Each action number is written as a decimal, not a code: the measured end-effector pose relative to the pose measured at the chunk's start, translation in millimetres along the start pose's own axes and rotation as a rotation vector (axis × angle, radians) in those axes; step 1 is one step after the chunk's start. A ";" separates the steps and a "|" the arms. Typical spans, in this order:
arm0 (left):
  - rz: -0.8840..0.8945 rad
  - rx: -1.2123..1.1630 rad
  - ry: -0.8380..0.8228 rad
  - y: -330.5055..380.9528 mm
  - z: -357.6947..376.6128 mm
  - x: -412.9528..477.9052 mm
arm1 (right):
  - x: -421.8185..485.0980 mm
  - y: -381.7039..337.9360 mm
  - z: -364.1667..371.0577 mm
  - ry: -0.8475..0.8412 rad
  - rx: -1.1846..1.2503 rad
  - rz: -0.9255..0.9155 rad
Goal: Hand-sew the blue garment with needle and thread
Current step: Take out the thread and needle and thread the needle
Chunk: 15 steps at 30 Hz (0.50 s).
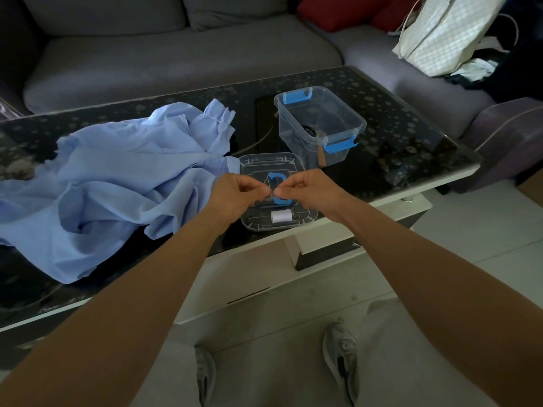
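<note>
The blue garment (97, 183) lies crumpled on the left half of the dark glass table (382, 160). My left hand (235, 192) and my right hand (305, 189) are held close together above an upturned clear lid (258, 165), fingertips pinched and nearly touching. A thin thread seems to run between them; the needle is too small to make out. A white thread spool (281, 216) lies on the lid just below my hands.
A clear plastic box (320, 124) with blue clips stands behind the lid, with a small dark item inside. A grey sofa (147, 54) lies beyond the table, and a white bag (446, 33) rests at the right. My shoes are on the floor below.
</note>
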<state>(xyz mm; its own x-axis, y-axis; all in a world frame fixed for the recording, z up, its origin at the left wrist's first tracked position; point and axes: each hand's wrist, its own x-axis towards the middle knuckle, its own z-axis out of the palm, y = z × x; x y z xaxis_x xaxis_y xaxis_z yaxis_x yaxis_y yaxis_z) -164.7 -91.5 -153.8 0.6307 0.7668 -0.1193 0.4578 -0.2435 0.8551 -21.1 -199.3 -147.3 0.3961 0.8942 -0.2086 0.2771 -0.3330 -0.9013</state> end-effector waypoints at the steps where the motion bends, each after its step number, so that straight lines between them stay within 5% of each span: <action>1: 0.000 0.011 -0.001 0.2 -0.1 -0.7 | 0.4 0.7 0.1 0.002 -0.001 -0.011; 15: -0.037 -0.064 0.079 1.7 -2.4 -4.9 | 5.8 6.9 -2.6 0.030 0.150 -0.110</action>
<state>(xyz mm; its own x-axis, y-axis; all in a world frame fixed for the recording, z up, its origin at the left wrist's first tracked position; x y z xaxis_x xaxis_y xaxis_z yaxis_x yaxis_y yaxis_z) -168.5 -94.3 -150.5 0.5616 0.8196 -0.1137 0.4378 -0.1776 0.8814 -14.6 -197.2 -153.8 0.3974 0.9126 -0.0967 0.1874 -0.1838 -0.9649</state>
